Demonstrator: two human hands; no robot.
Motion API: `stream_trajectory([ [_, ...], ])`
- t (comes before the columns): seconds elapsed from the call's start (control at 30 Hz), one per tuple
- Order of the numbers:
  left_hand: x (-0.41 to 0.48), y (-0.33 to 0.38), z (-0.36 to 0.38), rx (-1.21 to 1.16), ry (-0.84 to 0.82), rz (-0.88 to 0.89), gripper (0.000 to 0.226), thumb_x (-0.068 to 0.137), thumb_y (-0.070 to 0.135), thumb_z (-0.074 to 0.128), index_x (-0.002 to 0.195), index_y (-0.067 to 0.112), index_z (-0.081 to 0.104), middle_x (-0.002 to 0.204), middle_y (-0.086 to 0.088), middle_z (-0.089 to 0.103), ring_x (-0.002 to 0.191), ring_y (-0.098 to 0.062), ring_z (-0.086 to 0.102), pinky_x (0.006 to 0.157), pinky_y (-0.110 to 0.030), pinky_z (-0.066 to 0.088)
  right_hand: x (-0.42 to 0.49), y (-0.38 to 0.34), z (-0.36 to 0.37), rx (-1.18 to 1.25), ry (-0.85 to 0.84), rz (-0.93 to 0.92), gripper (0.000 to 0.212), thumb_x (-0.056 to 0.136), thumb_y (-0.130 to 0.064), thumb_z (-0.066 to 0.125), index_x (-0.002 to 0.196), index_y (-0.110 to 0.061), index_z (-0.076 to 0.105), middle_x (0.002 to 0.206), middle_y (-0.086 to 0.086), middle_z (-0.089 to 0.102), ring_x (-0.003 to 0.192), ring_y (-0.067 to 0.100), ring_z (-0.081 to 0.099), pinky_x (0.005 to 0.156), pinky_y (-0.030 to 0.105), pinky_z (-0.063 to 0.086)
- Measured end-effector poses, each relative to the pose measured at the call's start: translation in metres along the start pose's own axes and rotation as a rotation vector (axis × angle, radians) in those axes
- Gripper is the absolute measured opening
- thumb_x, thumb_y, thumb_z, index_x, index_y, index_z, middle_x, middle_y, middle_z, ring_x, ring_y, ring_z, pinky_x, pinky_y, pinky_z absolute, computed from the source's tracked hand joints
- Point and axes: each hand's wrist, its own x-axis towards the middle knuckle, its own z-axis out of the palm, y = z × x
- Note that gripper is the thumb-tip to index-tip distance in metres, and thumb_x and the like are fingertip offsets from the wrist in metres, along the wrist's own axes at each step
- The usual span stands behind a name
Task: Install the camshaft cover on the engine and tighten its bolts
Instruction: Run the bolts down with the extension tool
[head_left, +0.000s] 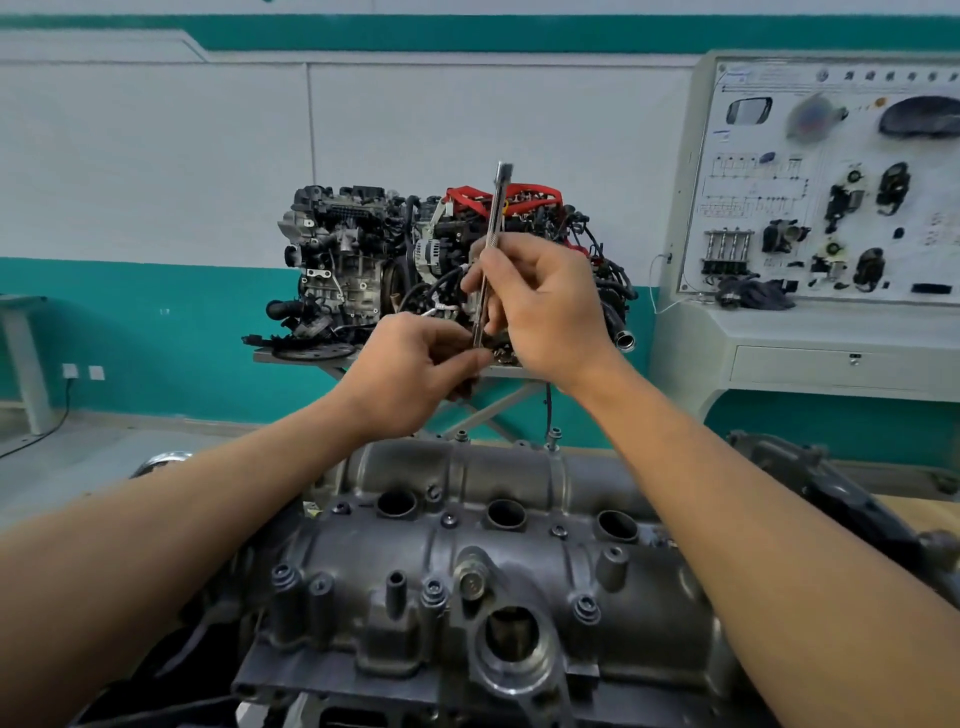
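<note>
Camshaft cover (509, 551) near; right hand (545, 306), tool (496, 208) block display engine (343, 260).

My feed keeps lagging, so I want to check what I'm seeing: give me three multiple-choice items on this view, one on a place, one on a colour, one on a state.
1. Where is the long metal tool?
A) held upright in the air above the camshaft cover
B) lying flat on the cover
C) standing in one of the cover's holes

2. What colour are the bars atop the background engine?
A) yellow
B) red
C) blue

3. The right hand is:
A) flat and open
B) hanging idle
C) curled round the tool's shaft

Answers:
1 A, the tool stands clear of the cover, with the left hand pinching at its lower end.
2 B, the bars across the engine's top are plainly red.
3 C, the fingers wrap the shaft about mid-length.
</note>
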Motion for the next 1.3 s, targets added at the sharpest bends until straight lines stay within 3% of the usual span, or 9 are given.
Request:
stream_trajectory([
  [0.1, 0.004, 0.006, 0.004, 0.007, -0.061, -0.039, 0.016, 0.093, 0.016, 0.069, 0.086, 0.002, 0.075, 0.073, -0.006, 0.076, 0.067, -0.017, 0.073, 0.061, -0.021, 0.057, 0.001, 0.001, -0.006, -0.038, -0.028, 0.029, 0.026, 0.101, -0.012, 0.052, 0.086, 0.001, 0.069, 0.074, 0.018, 0.069, 0.046, 0.016, 0.052, 0.045, 0.032, 0.047],
  [0.17, 0.01, 0.013, 0.009, 0.11, -0.169, -0.061, 0.02, 0.093, 0.02, 0.069, 0.085, 0.003, 0.076, 0.074, -0.005, 0.076, 0.069, -0.018, 0.074, 0.064, -0.031, 0.061, 0.001, 0.002, -0.016, -0.117, -0.06, 0.093, 0.026, 0.101, -0.013, 0.053, 0.084, -0.002, 0.071, 0.076, 0.02, 0.071, 0.047, 0.015, 0.054, 0.046, 0.03, 0.048],
  [0.33, 0.04, 0.041, 0.035, 0.1, -0.284, -0.087, 0.026, 0.092, 0.022, 0.071, 0.077, 0.001, 0.073, 0.07, -0.007, 0.076, 0.067, -0.021, 0.075, 0.069, -0.039, 0.063, 0.009, -0.005, -0.057, -0.281, -0.042, 0.142, 0.03, 0.099, -0.016, 0.054, 0.075, -0.012, 0.07, 0.071, 0.014, 0.072, 0.049, 0.021, 0.053, 0.049, 0.039, 0.047],
  [0.47, 0.038, 0.037, 0.063, 0.164, -0.273, -0.101, 0.023, 0.09, 0.021, 0.073, 0.078, 0.001, 0.073, 0.071, -0.008, 0.076, 0.064, -0.018, 0.074, 0.064, -0.037, 0.062, -0.002, -0.003, -0.074, -0.398, -0.154, 0.209, 0.031, 0.101, -0.012, 0.05, 0.08, 0.0, 0.069, 0.055, -0.014, 0.066, 0.044, 0.005, 0.056, 0.046, 0.019, 0.045],
  [0.6, 0.032, 0.027, 0.067, 0.255, -0.264, -0.088, 0.02, 0.09, 0.026, 0.072, 0.083, 0.006, 0.074, 0.078, -0.008, 0.075, 0.071, -0.022, 0.071, 0.07, -0.042, 0.06, -0.006, -0.001, -0.077, -0.416, -0.265, 0.249, 0.027, 0.101, -0.011, 0.05, 0.085, 0.005, 0.066, 0.072, -0.004, 0.073, 0.052, 0.01, 0.065, 0.047, 0.019, 0.048],
  [0.73, 0.029, 0.03, 0.066, 0.194, -0.249, -0.074, 0.015, 0.093, 0.023, 0.069, 0.094, 0.009, 0.073, 0.087, -0.007, 0.075, 0.075, -0.021, 0.072, 0.075, -0.046, 0.06, -0.007, 0.001, -0.077, -0.336, -0.191, 0.248, 0.025, 0.101, -0.012, 0.05, 0.081, -0.009, 0.065, 0.077, 0.001, 0.075, 0.052, 0.012, 0.064, 0.047, 0.023, 0.05],
  [0.87, 0.025, 0.03, 0.068, 0.155, -0.221, -0.061, 0.015, 0.096, 0.021, 0.065, 0.098, 0.009, 0.072, 0.087, -0.004, 0.075, 0.074, -0.019, 0.072, 0.076, -0.046, 0.06, -0.007, 0.0, -0.077, -0.303, -0.127, 0.229, 0.028, 0.101, -0.012, 0.05, 0.078, -0.01, 0.067, 0.069, -0.003, 0.073, 0.05, 0.01, 0.061, 0.046, 0.017, 0.046],
  [1.1, 0.023, 0.027, 0.067, 0.05, -0.236, -0.11, 0.01, 0.096, 0.018, 0.063, 0.09, 0.016, 0.07, 0.078, -0.007, 0.076, 0.06, -0.023, 0.074, 0.063, -0.048, 0.062, -0.012, -0.003, -0.072, -0.331, -0.066, 0.253, 0.028, 0.101, -0.013, 0.05, 0.078, -0.012, 0.064, 0.072, -0.001, 0.073, 0.048, 0.006, 0.06, 0.045, 0.017, 0.045],
  [1.3, 0.026, 0.023, 0.069, 0.115, -0.244, -0.086, 0.011, 0.095, 0.018, 0.063, 0.09, 0.016, 0.072, 0.078, -0.004, 0.076, 0.065, -0.022, 0.073, 0.071, -0.047, 0.06, -0.023, 0.005, -0.058, -0.232, 0.075, 0.263, 0.026, 0.1, -0.015, 0.054, 0.079, -0.011, 0.068, 0.075, -0.003, 0.073, 0.05, -0.003, 0.056, 0.059, 0.021, 0.047],
])
